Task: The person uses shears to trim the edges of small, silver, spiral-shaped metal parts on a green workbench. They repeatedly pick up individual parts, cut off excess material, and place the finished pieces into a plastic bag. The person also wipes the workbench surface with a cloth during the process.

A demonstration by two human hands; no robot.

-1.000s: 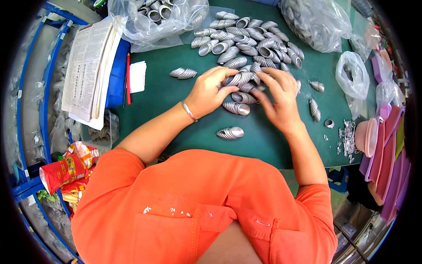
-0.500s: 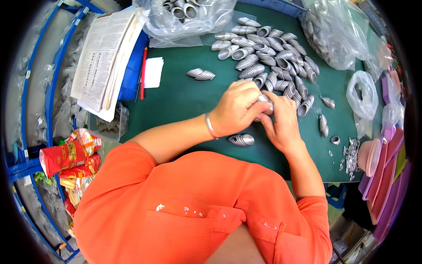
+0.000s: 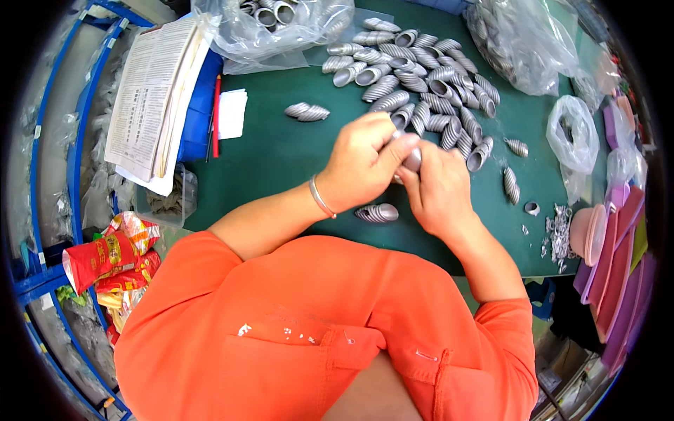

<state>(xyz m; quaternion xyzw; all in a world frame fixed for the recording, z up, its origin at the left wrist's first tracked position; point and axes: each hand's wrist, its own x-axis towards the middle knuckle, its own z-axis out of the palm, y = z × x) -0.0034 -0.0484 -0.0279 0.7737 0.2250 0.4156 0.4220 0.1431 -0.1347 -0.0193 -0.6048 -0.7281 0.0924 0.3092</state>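
Observation:
Close above the green table (image 3: 267,168), both hands grip one grey spiral-ribbed metal sleeve (image 3: 412,160), largely covered by my fingers. My left hand (image 3: 359,163), with a bangle at the wrist, is closed on its left side, the thumb laid across it. Around its right side my right hand (image 3: 444,191) has its fingers curled. Another ribbed sleeve (image 3: 377,212) lies just nearer to me, below the hands. Beyond them is a heap of similar sleeves (image 3: 438,104), several showing open slanted ends. One pair-like ribbed piece (image 3: 307,112) lies apart at the left.
Two small ribbed pieces (image 3: 512,185), a short ring (image 3: 532,208) and metal scraps (image 3: 559,235) lie at the right, beside pink tubs (image 3: 588,235). Clear bags (image 3: 281,38) of sleeves stand at the back. Papers (image 3: 151,98), a red pencil (image 3: 216,116) and a plastic box (image 3: 179,200) are left.
The view has shifted slightly, so the table things sit further left and higher. Both hands still hold the sleeve, which has turned between the fingers and shows a smoother-looking end.

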